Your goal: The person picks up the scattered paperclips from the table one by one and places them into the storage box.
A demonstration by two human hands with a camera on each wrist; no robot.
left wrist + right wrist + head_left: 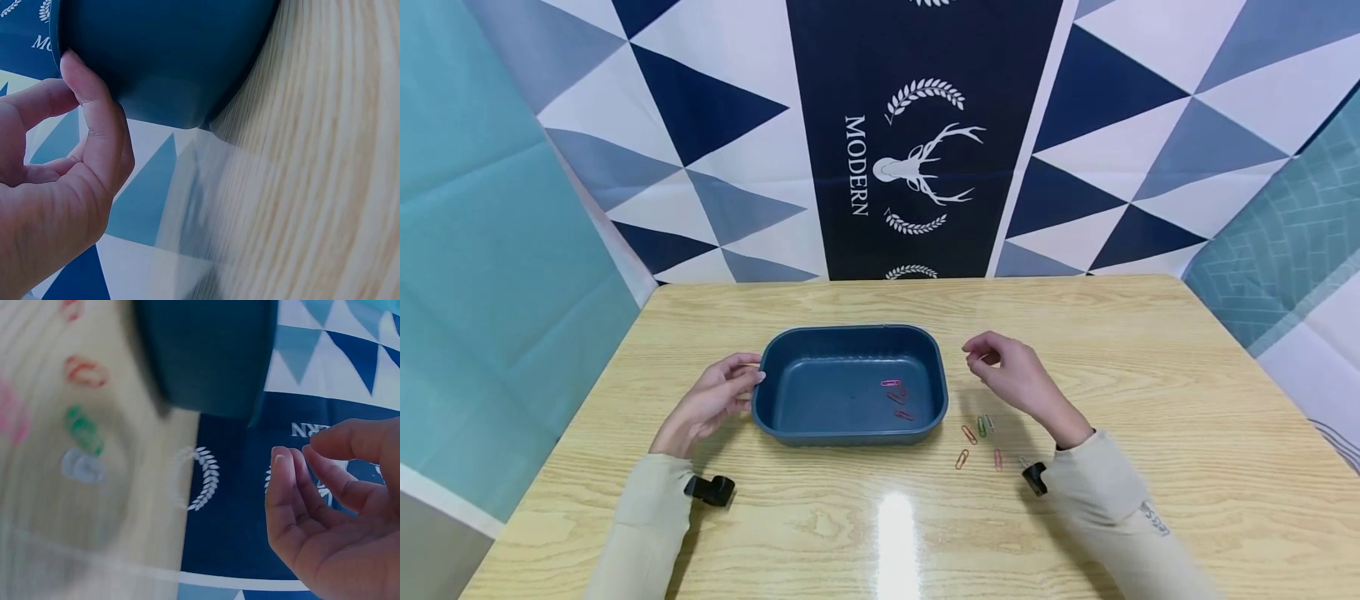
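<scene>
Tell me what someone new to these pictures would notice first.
Probably the dark blue bin mid-table, with a few pink and red paper clips toward its right end. The white deer head on the backdrop behind would likely catch the eye next. Then the hands: the left at the bin's left rim, the right raised beside its right end.

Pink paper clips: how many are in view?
2: one pink clip inside the blue tray, another pink clip on the table; the right sleeve may hide others.
</scene>
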